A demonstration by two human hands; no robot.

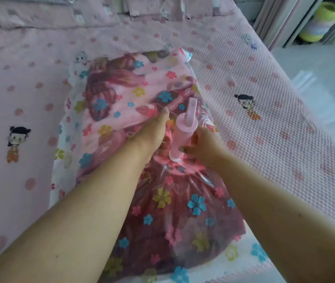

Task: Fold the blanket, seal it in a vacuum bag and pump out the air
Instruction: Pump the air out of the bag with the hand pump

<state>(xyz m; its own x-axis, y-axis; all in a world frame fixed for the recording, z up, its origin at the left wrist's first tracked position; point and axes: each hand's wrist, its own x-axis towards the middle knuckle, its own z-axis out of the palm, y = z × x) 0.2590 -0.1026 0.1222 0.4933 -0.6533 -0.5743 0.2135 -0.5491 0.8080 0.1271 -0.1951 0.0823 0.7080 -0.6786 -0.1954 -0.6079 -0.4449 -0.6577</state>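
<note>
Setting: bed (264, 82) under a pink waffle-textured cover with dots and small cartoon figures.
Vacuum bag (183, 211): clear plastic printed with blue, yellow and pink flowers, lying across the middle of the bed, plastic puckered into creases around the valve.
Blanket (121, 88): pink, patterned, folded and packed inside the vacuum bag, filling it to a rounded bulk.
Pump (183, 131): pink hand pump, standing roughly upright on the bag, base seated on a white valve collar (175, 159); handle (192, 108) raised a little above the barrel.
Left hand (152, 131): fingers straight, laid flat on the bag just left of the pump, pressing the plastic down; grip wide, holding nothing.
Right hand (203, 144): grip closed round the lower barrel of the pump, fingers curled from the right side, thumb at the front near the base.
Forearms: both bare, reaching in from the near edge.
Background: pale curtain (278, 19) at upper right; beside it a striped woven basket (319, 23) (green rim, pastel bands) on the floor.
</note>
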